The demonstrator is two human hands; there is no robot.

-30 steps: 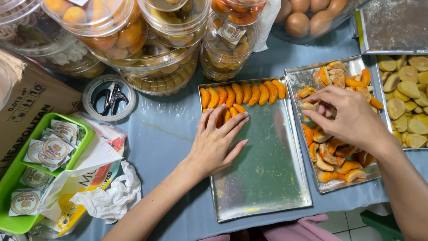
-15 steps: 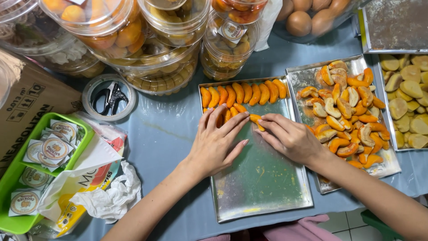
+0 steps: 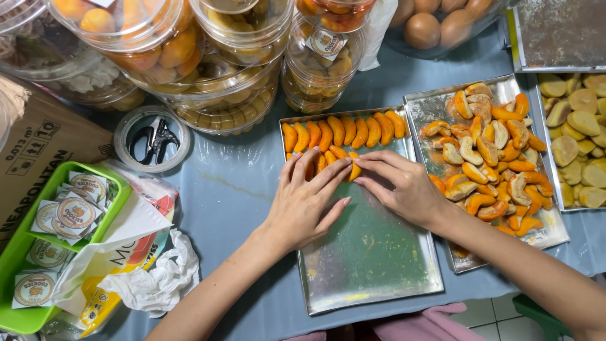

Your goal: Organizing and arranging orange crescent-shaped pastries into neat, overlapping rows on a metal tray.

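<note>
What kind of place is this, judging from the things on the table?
Probably a small home bakery or snack-packing table: metal trays of orange crescent cookies, filled clear tubs, and round labels in a green basket.

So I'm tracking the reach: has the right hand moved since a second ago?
Yes. The right hand moved left, off the heaped metal tray onto the middle metal tray.

**Trays side by side, jars behind**

The middle tray (image 3: 372, 265) lies before the jars (image 3: 322, 60), a row of pieces (image 3: 344, 131) along its far edge. Both hands (image 3: 306, 202) (image 3: 404, 186) rest on it. Right of it sits a heaped tray (image 3: 549, 230). Left lie a lid with scissors (image 3: 153, 139) and a basket (image 3: 19, 316).
</note>
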